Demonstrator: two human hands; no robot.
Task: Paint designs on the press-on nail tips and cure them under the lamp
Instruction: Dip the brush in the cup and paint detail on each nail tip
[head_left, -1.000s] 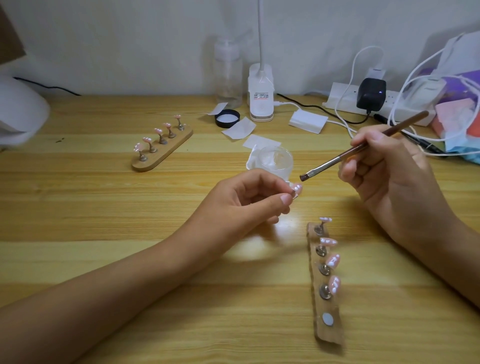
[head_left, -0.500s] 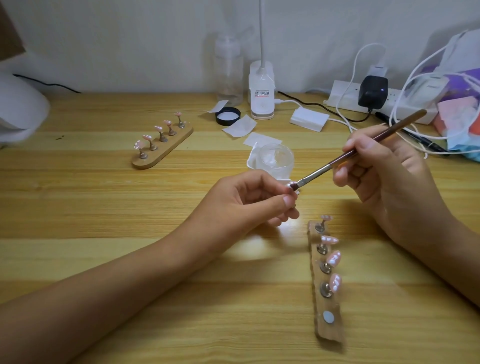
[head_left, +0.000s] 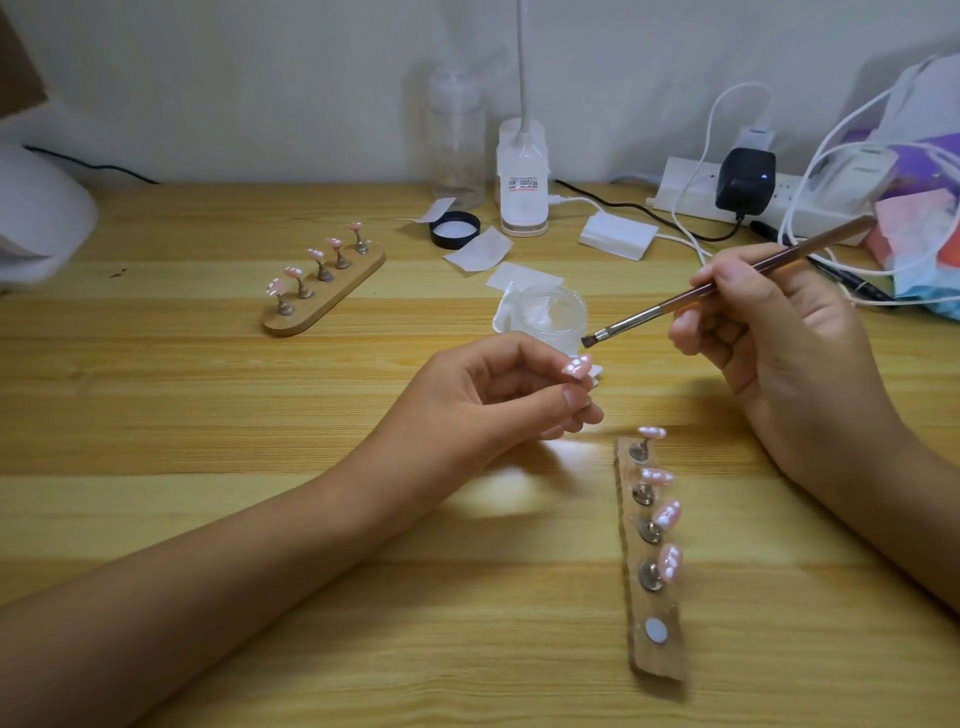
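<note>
The nail tip (head_left: 732, 365) I am working on sits at the fingertips of the left hand (head_left: 498, 400), above the middle of the table (head_left: 208, 415) and just in front of the clear jar (head_left: 550, 312). Its pink face is turned up, with white dabs on it, and its long axis runs from lower left to upper right, the far end aimed toward the brush (head_left: 654, 310). The left hand lies palm inward with the forearm coming in from the lower left. Thumb and curled fingers pinch closed below the tip, though I cannot quite see whether they grip the tip itself or a small stand under it. The brush slants the same way, bristles low and left, handle end high and right over the white cables. The bristles hover close above the nail tip, not touching it. The right hand (head_left: 779, 338) holds the brush like a pen, thumb and forefinger closed on the handle and the other fingers folded under. Below the hands, the near wooden holder (head_left: 658, 659) runs toward me, carrying four pink tips and one bare metal disc (head_left: 655, 630). The far wooden holder (head_left: 311, 318) lies well to the left with five tips, angled toward the black lid (head_left: 455, 228).
</note>
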